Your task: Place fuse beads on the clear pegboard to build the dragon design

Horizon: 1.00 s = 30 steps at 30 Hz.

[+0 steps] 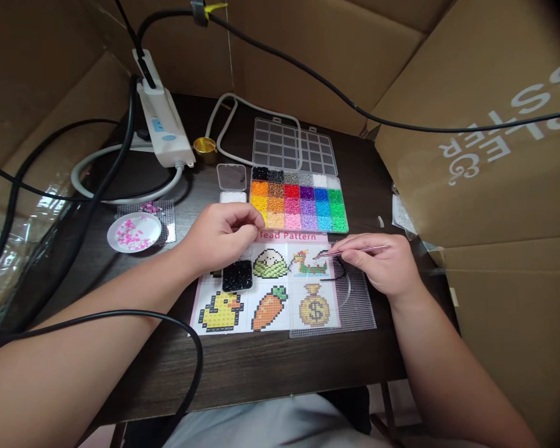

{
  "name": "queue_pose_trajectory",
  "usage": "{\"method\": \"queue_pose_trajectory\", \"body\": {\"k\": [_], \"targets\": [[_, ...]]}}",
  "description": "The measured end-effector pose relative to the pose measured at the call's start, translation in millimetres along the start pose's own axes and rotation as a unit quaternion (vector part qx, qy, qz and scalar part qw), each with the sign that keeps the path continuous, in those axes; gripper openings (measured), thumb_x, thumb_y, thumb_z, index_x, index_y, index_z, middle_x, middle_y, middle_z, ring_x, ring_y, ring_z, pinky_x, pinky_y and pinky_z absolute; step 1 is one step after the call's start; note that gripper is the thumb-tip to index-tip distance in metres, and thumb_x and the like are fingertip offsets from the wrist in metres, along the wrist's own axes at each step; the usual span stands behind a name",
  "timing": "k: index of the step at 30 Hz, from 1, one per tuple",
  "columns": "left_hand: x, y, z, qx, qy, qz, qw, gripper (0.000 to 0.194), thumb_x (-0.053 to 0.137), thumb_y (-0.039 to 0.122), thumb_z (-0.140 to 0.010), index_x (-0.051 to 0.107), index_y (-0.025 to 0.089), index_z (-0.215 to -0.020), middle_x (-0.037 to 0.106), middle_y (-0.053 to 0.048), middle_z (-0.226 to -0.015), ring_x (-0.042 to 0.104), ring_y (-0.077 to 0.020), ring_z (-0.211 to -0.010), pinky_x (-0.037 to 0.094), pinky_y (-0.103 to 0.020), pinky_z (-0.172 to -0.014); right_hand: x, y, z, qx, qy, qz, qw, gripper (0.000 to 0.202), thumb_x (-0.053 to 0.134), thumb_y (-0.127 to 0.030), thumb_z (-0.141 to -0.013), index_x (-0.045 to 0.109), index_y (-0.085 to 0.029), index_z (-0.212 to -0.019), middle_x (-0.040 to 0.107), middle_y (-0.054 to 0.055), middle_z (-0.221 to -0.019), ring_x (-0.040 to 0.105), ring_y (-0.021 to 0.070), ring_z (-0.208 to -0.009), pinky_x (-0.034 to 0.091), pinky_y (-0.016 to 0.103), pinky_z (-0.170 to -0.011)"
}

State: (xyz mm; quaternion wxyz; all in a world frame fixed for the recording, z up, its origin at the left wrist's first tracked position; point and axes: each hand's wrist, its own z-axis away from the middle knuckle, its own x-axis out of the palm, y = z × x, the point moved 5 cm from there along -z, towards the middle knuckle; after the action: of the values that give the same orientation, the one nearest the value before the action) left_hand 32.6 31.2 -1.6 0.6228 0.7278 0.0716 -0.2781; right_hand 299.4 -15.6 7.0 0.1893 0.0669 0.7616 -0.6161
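Gripping tweezers [329, 254] in right-hand fingers [357, 259] over clear pegboard [355, 316], laid partly across pattern sheet [267, 308] on counter [242, 367]. With left-hand fingers [242, 214] curled near black beads [237, 277], cannot tell if holding anything. Likely placing beads; next calling for steady tweezer aim.

Sheet [247, 317]: heading "Bead Pattern", in pinkish-red letters along the top edge. Money bag [314, 306], printed on the same sheet: one "$" sign, dark, at centre. Duck [221, 311], likewise printed: small marks in the squares, too fine to read with certainty. Carton [471, 74], right side: large white capitals, tilted and cut off, among them "ER", "ST" and "RLE", with an "&"; full wording cannot be told. Power strip [175, 149]: blue label [160, 126], illegible.
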Motion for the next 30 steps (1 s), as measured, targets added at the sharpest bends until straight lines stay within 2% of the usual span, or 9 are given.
{"method": "queue_pose_trajectory", "body": {"k": [8,30], "targets": [[0.1,0.5,-0.4,-0.009,0.0,-0.004,1.0,0.015,0.056,0.026,-0.075,0.068,0.018,-0.074,0.07,-0.002,-0.069,0.06,-0.0154,-0.064,0.043,-0.025,-0.055,-4.3,8.4,-1.5,0.018,-0.007,-0.006,1.0,0.006,0.081,-0.03,-0.081,0.083,-0.025,-0.081,0.081,0.005,-0.083,0.078,0.0197,-0.078,0.065,0.028,-0.071],[-0.3,1.0,-0.1,-0.009,0.0,-0.01,1.0,0.014,0.055,0.024,-0.074,0.068,0.018,-0.074,0.068,0.0,-0.066,0.055,-0.0132,-0.058,0.039,-0.025,-0.052,-5.4,7.7,-1.1,0.01,-0.003,0.012,1.0,0.005,0.08,-0.028,-0.08,0.083,-0.024,-0.08,0.081,0.004,-0.081,0.077,0.0188,-0.075,0.064,0.027,-0.069]]}}
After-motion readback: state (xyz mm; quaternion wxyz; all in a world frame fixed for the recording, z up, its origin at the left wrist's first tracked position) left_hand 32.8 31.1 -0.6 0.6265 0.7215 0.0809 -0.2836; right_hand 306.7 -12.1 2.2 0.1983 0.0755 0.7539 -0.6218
